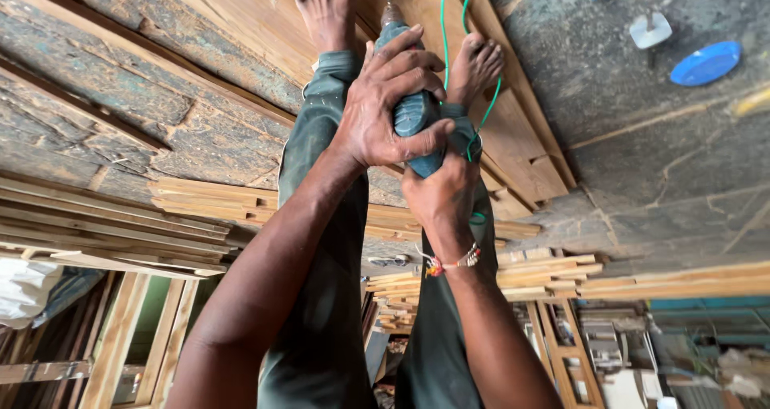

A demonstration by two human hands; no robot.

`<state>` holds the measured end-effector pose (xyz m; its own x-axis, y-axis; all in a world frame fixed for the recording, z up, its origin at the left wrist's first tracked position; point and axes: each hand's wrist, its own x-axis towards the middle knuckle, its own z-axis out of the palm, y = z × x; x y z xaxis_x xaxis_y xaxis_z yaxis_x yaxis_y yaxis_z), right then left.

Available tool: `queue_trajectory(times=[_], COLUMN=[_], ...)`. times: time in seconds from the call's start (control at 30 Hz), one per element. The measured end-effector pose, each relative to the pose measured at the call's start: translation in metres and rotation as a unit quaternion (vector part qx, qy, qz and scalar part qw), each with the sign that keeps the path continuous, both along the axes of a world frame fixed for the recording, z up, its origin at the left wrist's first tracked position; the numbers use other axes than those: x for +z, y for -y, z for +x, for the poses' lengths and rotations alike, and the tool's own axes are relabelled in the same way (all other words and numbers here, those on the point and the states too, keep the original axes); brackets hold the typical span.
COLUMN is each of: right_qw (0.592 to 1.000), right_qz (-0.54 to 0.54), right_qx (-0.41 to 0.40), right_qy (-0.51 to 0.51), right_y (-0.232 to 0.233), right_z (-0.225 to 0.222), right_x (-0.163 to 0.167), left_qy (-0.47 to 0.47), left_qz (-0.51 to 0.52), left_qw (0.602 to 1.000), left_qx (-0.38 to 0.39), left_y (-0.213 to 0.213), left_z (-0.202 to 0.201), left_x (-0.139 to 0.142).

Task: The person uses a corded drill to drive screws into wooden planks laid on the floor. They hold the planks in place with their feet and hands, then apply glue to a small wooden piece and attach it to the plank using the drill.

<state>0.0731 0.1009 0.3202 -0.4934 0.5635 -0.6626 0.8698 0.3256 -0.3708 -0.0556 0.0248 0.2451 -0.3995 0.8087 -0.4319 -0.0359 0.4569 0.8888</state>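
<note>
Both hands grip 1 teal-grey electric drill: left hand wrapped over body, right hand clutching handle underneath. Bit pressed on light wooden plank btwn 2 bare feet. 1 green cord; 2 blue plastic lids well apart.

free: bare floor right | blocked: stacked wood strips left

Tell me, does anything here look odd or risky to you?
Yes. Both hands, left hand and right hand, grip a teal power drill pointed down at a wooden frame, with a bare foot right beside the bit. The green cord loops loosely over that foot.
</note>
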Motion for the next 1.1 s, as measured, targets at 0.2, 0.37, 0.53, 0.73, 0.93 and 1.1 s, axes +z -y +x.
queue_trajectory(times=[0.2, 0.37, 0.53, 0.73, 0.93, 1.1], right_qw=[0.998, 0.997, 0.997, 0.998, 0.996, 0.996], right_qz=[-0.025, -0.023, -0.007, 0.01, 0.01, 0.017], right_qx=[-0.007, -0.005, 0.006, 0.032, 0.048, 0.064], right_qy=[0.049, 0.074, 0.073, 0.058, 0.073, 0.057], right_y=[-0.003, -0.005, -0.005, 0.0, 0.002, 0.002], right_z=[-0.005, -0.006, -0.003, 0.006, 0.014, 0.019], right_x=[-0.002, -0.003, -0.007, -0.007, -0.011, -0.012], left_qy=[0.007, 0.02, 0.011, -0.002, 0.003, -0.01], left_qz=[0.008, 0.003, -0.009, -0.009, 0.006, 0.0], left_qw=[0.999, 0.998, 0.998, 0.998, 0.998, 0.999], left_qx=[0.04, 0.063, 0.056, 0.059, 0.06, 0.053], left_y=[-0.002, -0.001, -0.002, 0.007, 0.018, 0.024], left_z=[0.002, 0.004, 0.004, 0.01, 0.017, 0.025], left_x=[0.0, -0.004, -0.006, -0.004, -0.009, -0.013])
